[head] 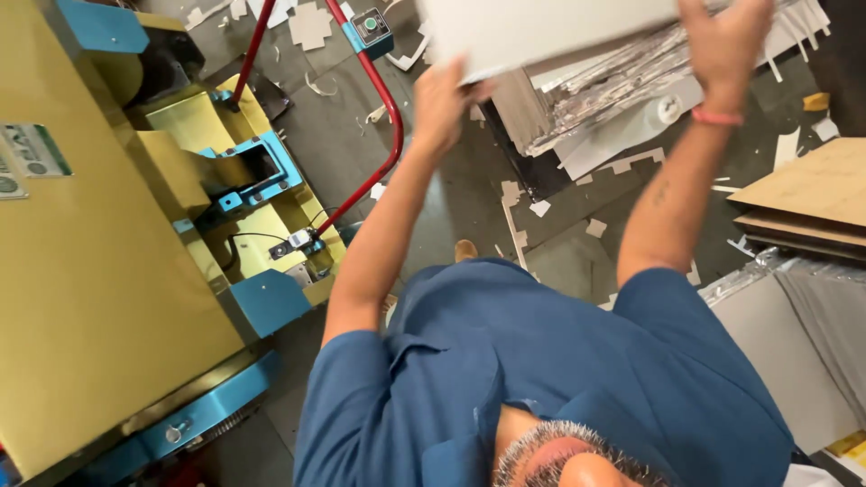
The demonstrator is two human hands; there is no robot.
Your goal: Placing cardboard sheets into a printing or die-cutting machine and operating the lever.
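Both my arms, in blue short sleeves, reach forward and hold up a large white board (541,32) at the top of the view. My left hand (442,99) grips its near left edge from below. My right hand (722,41), with a pink band at the wrist, grips its right side. The board's upper part runs out of the frame. Beneath it lies a stack of shiny silver sheets (613,86).
A big yellow and blue machine (99,271) fills the left side. A red tube frame (388,117) with a small control box (370,27) stands beside it. Brown board stacks (812,198) and a grey sheet pile (794,343) sit right. Paper scraps (541,207) litter the dark floor.
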